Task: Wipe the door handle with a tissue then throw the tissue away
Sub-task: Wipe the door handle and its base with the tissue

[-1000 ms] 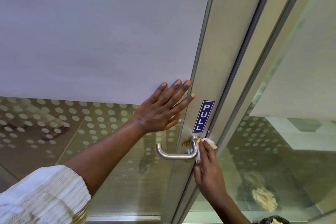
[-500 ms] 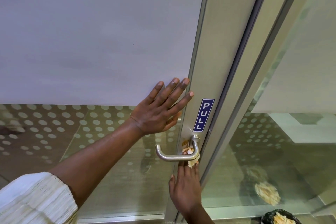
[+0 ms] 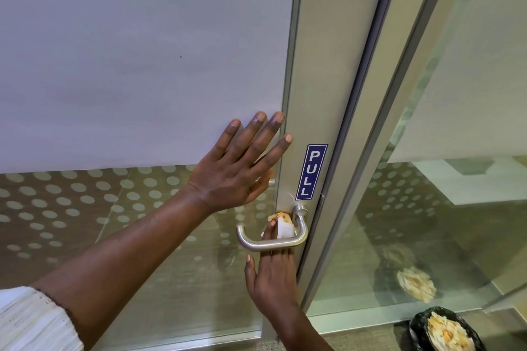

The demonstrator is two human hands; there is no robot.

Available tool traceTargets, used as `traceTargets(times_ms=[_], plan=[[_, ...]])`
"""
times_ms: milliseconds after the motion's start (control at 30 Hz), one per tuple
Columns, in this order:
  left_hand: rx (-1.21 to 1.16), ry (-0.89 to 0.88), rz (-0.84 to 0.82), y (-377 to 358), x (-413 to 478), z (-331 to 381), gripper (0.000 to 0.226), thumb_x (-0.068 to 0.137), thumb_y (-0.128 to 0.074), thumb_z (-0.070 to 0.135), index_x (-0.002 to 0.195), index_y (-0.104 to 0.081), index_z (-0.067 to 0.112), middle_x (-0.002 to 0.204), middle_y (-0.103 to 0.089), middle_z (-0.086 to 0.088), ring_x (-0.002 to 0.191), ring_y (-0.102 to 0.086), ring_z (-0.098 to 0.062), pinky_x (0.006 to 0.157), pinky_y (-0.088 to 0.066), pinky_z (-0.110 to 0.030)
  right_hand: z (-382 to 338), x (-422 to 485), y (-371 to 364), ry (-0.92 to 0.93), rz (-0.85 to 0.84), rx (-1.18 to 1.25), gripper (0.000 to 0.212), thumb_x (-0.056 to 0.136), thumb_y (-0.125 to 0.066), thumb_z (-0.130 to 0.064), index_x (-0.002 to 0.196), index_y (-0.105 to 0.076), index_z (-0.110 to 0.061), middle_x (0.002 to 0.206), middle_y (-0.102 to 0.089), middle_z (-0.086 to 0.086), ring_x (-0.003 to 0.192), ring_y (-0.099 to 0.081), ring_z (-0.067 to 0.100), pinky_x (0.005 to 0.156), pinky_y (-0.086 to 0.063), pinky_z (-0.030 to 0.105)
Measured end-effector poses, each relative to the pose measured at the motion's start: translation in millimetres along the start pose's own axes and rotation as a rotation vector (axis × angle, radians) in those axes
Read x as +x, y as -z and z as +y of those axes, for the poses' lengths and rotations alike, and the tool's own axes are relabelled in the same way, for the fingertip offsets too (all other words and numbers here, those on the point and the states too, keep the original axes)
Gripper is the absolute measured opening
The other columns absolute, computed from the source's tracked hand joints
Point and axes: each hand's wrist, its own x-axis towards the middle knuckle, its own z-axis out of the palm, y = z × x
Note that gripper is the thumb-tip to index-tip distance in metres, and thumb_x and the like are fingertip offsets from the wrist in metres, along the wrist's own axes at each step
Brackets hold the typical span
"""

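A brushed-metal lever door handle [image 3: 268,243] sticks out from the grey door frame, below a blue PULL sticker [image 3: 311,171]. My right hand [image 3: 271,279] reaches up from below, its fingers passing behind the lever and pressing a white tissue [image 3: 283,226] with orange-brown stains against the door plate between lever and frame. My left hand [image 3: 236,171] lies flat and spread on the frosted glass just above and left of the handle, holding nothing.
The frosted, dotted glass door [image 3: 128,65] fills the left. A fixed glass panel [image 3: 442,179] stands to the right. A black-lined bin [image 3: 445,330] with crumpled tissues sits on the floor at the bottom right, its reflection showing in the glass above it.
My right hand moved from the right side of the handle's base to beneath the lever, then pushed the tissue up behind it. The left hand stayed flat on the glass.
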Motion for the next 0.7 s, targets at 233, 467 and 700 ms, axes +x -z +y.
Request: traceTargets(times_ms=[233,467,700], plan=[[-0.01,0.003,0.015,2.2,1.8,0.2,0.072,0.101,-0.056,0.038,0.165,-0.034,0.013,0.173,-0.018,-0.019,0.163,-0.007,-0.035,0.131,-0.008,-0.052,-17.2,29.5,14.9,-0.106,0.091,0.121,0.086,0.093,-0.047,-0.046,0.157,-0.01,-0.002,0.163,-0.022,0.022,0.15,-0.016,0.044,0.124,0.0,0.04],[-0.032,0.006,0.011,1.6,-0.1,1.0,0.072,0.103,-0.056,0.038,0.166,-0.032,0.013,0.173,-0.016,-0.019,0.163,-0.007,-0.035,0.131,-0.009,-0.052,-17.0,1.3,1.2,-0.089,0.117,0.124,0.096,0.09,-0.061,-0.031,0.158,0.002,-0.006,0.165,-0.017,0.019,0.151,-0.013,0.037,0.118,-0.021,0.049],[-0.026,0.006,0.018,0.5,0.7,0.8,0.072,0.103,-0.054,0.038,0.167,-0.031,0.013,0.174,-0.015,-0.018,0.163,-0.007,-0.035,0.131,-0.007,-0.052,-26.9,24.6,19.4,-0.156,0.119,0.145,0.094,0.089,-0.056,-0.043,0.158,-0.006,-0.005,0.164,-0.021,0.016,0.15,-0.015,0.039,0.121,-0.001,0.034]])
